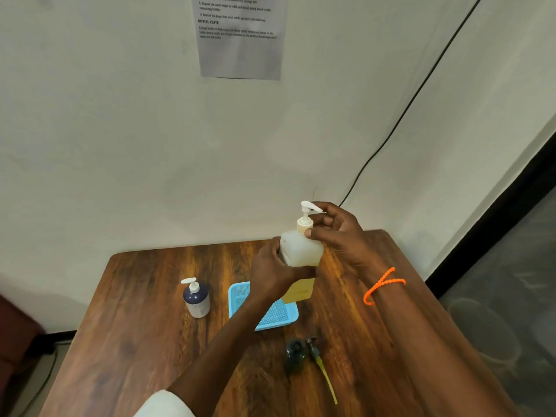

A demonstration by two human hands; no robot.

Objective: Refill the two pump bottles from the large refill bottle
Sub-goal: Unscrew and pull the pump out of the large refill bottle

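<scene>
A person holds a translucent pump bottle (301, 251) of yellowish liquid above the far right part of a wooden table (144, 311); the left hand (275, 273) grips the bottle's body, and the right hand (337, 233) curls its fingers round the white pump head (308, 210). Below the bottle a blue basket (264, 308) sits mid-table, with a dark pump bottle (196, 299) upright to its left. Toward the near edge lies a loose dark pump with a yellow tube (319, 359)

I see a translucent, matt plastic bottle (301, 249) gripped in my left hand (272, 273). Below that hand lies a blue plastic mesh tray (237, 296) on a glossy, grained wooden table (144, 311); left of it, a smooth dark pump bottle (197, 299).
</scene>
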